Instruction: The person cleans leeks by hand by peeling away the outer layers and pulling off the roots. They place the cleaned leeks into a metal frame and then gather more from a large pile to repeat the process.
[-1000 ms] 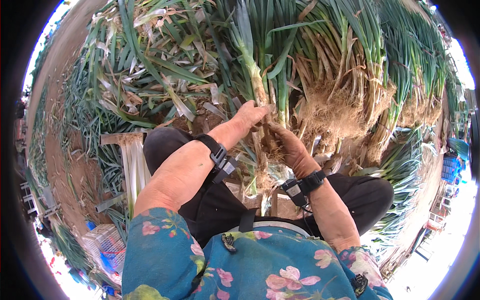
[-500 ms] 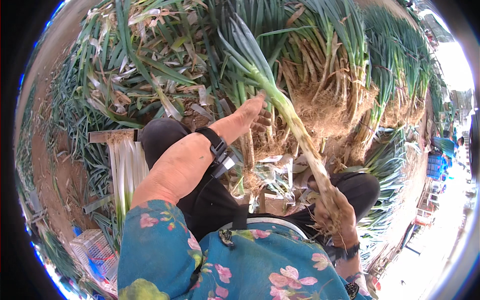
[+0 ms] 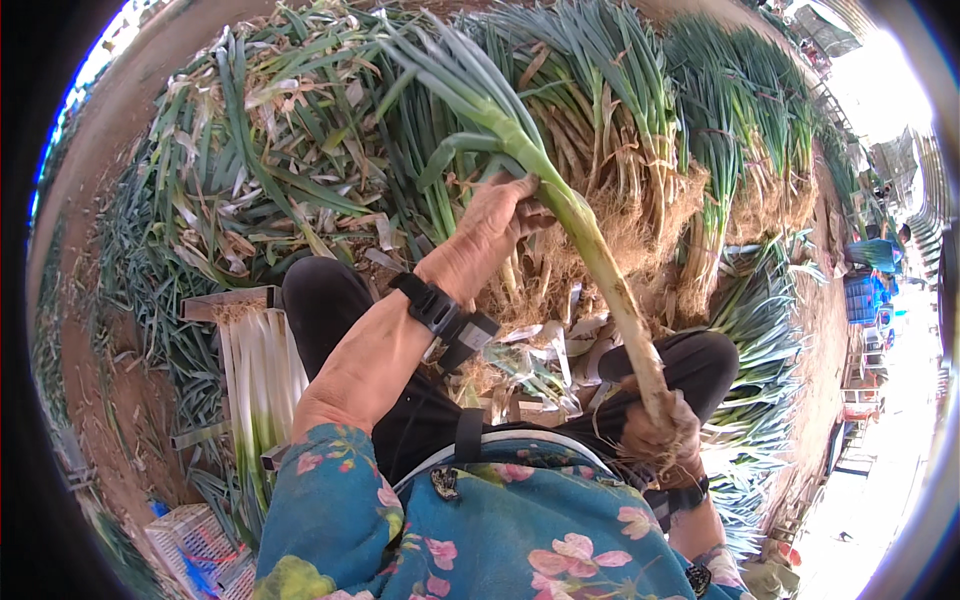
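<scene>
I'm holding the leek (image 3: 612,285) slantwise across my front, right hand (image 3: 662,430) wrapping its base, left hand (image 3: 497,215) touching below the leaves (image 3: 468,88), its grip unclear; supporting both ends should be preventing snapping.

At the centre, the left hand (image 3: 495,222) touches a long leek (image 3: 607,275), though whether it grips is hard to tell. The right hand (image 3: 655,428), lower right, clasps its bottom end. White leeks (image 3: 262,360) lie at left; loose leaves (image 3: 290,150) heap upper left.
</scene>
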### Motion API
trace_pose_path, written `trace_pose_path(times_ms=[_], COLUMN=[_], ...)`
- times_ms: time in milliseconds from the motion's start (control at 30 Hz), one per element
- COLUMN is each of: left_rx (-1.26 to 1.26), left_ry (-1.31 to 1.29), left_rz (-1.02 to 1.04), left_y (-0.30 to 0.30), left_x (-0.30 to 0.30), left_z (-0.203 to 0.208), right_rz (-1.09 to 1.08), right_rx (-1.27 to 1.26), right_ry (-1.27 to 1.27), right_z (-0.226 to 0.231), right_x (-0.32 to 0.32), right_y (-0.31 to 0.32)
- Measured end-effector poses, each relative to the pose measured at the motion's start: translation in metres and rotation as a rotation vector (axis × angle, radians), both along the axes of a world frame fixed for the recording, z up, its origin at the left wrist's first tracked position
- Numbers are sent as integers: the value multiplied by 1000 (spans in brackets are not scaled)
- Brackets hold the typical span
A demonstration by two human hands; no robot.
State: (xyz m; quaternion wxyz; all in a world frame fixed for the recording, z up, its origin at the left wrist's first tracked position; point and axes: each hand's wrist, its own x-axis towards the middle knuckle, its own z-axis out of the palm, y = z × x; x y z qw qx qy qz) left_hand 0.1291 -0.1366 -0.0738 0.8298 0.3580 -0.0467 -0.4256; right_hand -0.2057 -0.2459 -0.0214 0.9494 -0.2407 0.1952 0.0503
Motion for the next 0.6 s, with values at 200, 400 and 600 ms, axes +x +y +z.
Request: trace_pose_path(times_ms=[200, 400, 600], left_rx=[275, 266, 197], left_ry=[-234, -208, -113], left_rz=[134, 181, 233], left_y=[18, 27, 19], left_x=[13, 32, 47], left_z=[49, 63, 50], right_rz=[140, 99, 8], right_rx=[-812, -963, -962], right_ry=[228, 200, 136], right_z=[3, -30, -58], right_x=[65, 96, 106], right_y=[29, 46, 40])
